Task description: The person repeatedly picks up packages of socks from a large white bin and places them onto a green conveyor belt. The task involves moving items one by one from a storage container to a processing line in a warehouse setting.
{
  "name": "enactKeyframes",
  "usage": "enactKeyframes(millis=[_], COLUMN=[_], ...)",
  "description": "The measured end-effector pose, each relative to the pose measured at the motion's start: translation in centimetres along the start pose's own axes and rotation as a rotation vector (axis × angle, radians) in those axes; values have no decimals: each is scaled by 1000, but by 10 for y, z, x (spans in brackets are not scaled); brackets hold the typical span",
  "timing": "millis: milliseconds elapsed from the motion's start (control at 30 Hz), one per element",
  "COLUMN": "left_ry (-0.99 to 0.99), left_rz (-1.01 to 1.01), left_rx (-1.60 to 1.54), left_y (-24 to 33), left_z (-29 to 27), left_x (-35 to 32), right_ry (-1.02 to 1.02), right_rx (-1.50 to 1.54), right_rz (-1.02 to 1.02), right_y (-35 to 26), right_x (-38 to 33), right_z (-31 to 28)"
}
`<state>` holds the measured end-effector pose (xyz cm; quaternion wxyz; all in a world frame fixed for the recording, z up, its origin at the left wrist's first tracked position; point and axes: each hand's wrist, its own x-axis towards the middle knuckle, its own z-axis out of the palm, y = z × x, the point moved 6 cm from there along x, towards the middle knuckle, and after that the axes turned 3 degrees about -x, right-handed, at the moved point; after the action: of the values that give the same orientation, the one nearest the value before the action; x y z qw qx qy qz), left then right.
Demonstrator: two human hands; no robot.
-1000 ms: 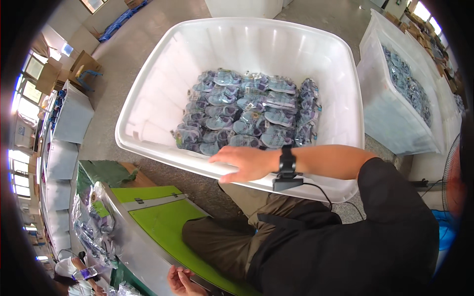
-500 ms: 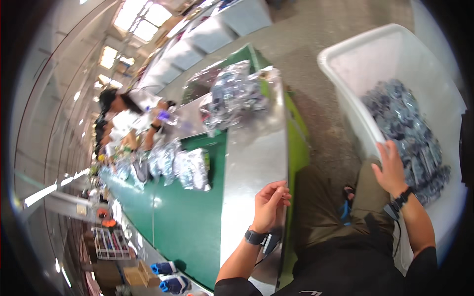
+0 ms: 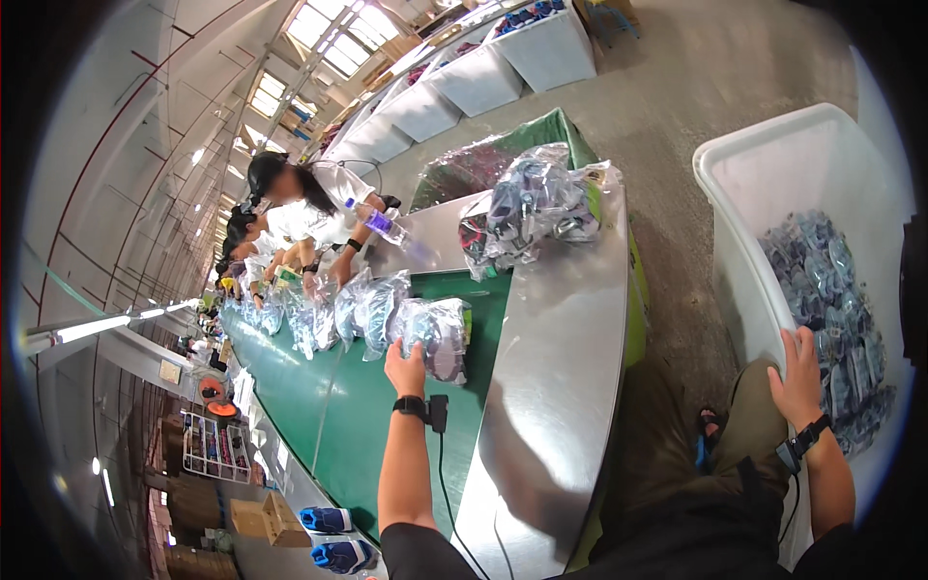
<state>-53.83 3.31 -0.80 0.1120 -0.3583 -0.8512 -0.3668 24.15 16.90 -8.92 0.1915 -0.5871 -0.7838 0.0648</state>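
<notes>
My left hand [image 3: 404,367] reaches over the green conveyor belt [image 3: 387,445], fingers apart. Its fingertips meet the near edge of a clear plastic bag [image 3: 437,333] with what look like grey shoes inside; whether they press on it I cannot tell. Several similar bags [image 3: 372,304] lie in a row beyond it. On the right, my right hand [image 3: 798,377] rests at the rim of a large white bin [image 3: 732,246], fingers stretched out and thumb apart. Many small bluish-grey items in clear plastic [image 3: 826,290] lie in the bin; their kind is unclear.
A metal ledge [image 3: 541,387] borders the belt, with a pile of bagged shoes [image 3: 541,203] at its far end, before a green bin [image 3: 570,140]. Co-workers [image 3: 324,208] stand along the belt. Blue shoes [image 3: 338,556] and cardboard boxes [image 3: 275,522] are at lower left. White bins [image 3: 541,53] line the back.
My left hand has moved from above the metal ledge left and forward to the bag, its fingers opening. My right hand stays at the bin's rim. The head view has shifted.
</notes>
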Motion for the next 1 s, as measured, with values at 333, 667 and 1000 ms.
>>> enactKeyframes(millis=[333, 667, 1000], left_ry=[-379, -206, -471], left_rz=[-679, -83, -564], left_rx=[-581, -791, -996], left_y=[-51, 54, 121], left_z=[59, -4, -32], left_x=[-37, -156, -225], right_ry=[16, 50, 38], right_rx=[29, 31, 3], right_rz=[-13, -84, -82], right_y=[7, 6, 0], right_x=[-3, -4, -2], right_z=[7, 8, -3])
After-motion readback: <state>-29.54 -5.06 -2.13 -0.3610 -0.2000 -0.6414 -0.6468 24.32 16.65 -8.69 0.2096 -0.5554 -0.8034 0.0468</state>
